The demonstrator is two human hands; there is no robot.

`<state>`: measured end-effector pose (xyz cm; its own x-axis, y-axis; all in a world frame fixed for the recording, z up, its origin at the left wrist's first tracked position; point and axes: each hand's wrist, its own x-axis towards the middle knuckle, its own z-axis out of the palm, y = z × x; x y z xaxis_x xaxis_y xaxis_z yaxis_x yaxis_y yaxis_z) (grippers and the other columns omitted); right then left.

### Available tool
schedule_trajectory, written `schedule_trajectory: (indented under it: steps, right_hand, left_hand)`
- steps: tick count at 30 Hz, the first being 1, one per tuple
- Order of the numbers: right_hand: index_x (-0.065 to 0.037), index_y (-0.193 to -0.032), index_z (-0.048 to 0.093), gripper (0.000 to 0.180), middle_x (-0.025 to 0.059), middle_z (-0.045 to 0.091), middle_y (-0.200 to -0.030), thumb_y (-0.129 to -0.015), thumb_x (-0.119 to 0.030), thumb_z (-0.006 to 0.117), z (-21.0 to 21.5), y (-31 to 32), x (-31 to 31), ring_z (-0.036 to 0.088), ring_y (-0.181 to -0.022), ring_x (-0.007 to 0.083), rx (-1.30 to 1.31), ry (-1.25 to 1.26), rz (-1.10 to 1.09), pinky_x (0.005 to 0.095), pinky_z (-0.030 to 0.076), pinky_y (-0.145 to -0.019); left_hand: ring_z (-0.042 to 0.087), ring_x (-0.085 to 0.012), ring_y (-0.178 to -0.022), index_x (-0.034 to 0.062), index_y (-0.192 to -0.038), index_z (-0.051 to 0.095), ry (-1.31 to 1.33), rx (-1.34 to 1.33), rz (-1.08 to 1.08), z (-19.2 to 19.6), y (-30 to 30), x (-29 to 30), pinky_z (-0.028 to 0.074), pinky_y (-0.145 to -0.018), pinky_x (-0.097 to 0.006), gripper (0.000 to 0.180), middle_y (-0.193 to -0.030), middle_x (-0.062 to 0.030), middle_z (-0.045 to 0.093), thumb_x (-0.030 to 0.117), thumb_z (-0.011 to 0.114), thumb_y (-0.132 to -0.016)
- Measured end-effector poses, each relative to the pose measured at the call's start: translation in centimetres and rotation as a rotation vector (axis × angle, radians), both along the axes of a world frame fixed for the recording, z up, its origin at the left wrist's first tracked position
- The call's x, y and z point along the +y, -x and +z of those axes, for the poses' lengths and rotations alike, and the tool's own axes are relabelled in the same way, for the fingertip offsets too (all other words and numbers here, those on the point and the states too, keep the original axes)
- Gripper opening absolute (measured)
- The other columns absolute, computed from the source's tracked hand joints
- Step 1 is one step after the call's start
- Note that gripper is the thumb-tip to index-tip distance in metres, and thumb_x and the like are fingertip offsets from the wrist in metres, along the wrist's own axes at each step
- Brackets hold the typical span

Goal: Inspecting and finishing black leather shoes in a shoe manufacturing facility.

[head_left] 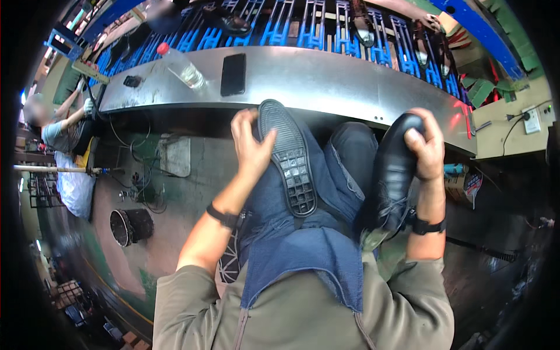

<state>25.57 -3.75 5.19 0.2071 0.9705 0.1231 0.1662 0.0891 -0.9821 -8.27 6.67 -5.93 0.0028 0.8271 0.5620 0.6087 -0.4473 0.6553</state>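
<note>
My left hand (255, 143) grips a black shoe sole (291, 163) over my left thigh. Its ribbed forepart points away from me, and a grid of square hollows fills the heel half. My thumb lies on the ribbed face, with the fingers round the outer edge. Over on the right, my right hand (429, 146) is closed round the toe of a black lace-up shoe (396, 169). The shoe's toe points away and its laces and opening lie toward me. My right thumb presses on top of the toe. Sole and shoe are held apart from each other.
A metal ledge (326, 76) runs across in front, holding a black phone (233, 74) and a red-capped bottle (185, 69). Behind it, blue racks (315, 29) carry shoes. A black bucket (132, 227) stands on the floor at left. Another person (61, 125) sits far left.
</note>
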Motion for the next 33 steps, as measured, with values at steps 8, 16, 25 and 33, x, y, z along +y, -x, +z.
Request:
schedule_trajectory:
  steps: [8,16,25,33]
  right_hand:
    - [0.001,-0.131,0.052,0.06,0.0074,0.064,-0.113,-0.088,-0.034,0.074,-5.0,4.2,-1.5,0.063,-0.099,0.0157,0.367,0.092,0.232,0.0302,0.049,-0.092]
    - [0.006,-0.144,0.042,0.086,0.0263,0.06,-0.13,-0.093,-0.061,0.055,-11.9,4.5,-11.7,0.065,-0.114,0.0405,1.142,0.532,0.291,0.0502,0.053,-0.101]
    - [0.006,-0.142,0.046,0.07,0.0097,0.063,-0.121,-0.097,-0.046,0.059,-4.7,7.6,-5.2,0.061,-0.104,0.0158,0.71,0.348,0.386,0.029,0.048,-0.094]
    - [0.005,-0.142,0.049,0.074,-0.0072,0.047,-0.08,-0.098,-0.054,0.055,-4.5,8.9,-4.6,0.037,-0.069,0.0028,0.624,0.136,0.44,0.0198,0.031,-0.063]
  left_hand:
    - [0.069,-0.0207,-0.096,-0.0084,-0.117,0.066,0.888,-0.976,-0.446,-2.4,0.5,5.8,0.055,-0.088,-0.032,0.039,-0.107,-0.0129,0.072,0.025,0.063,-0.098]
    - [0.05,-0.0396,-0.134,-0.0034,-0.144,0.042,0.962,-1.312,-0.968,3.0,0.9,3.1,0.048,-0.106,-0.052,0.075,-0.14,-0.0283,0.053,0.06,0.038,-0.103]
    - [0.059,-0.0367,-0.123,-0.0079,-0.14,0.046,0.85,-1.116,-1.093,9.4,-4.8,-1.6,0.048,-0.107,-0.047,0.081,-0.127,-0.0249,0.062,0.058,0.014,-0.106]
    - [0.062,-0.0318,-0.118,-0.0146,-0.126,0.058,0.715,-0.712,-1.018,12.7,-6.2,-3.8,0.046,-0.106,-0.041,0.075,-0.126,-0.0265,0.065,0.047,0.022,-0.105]
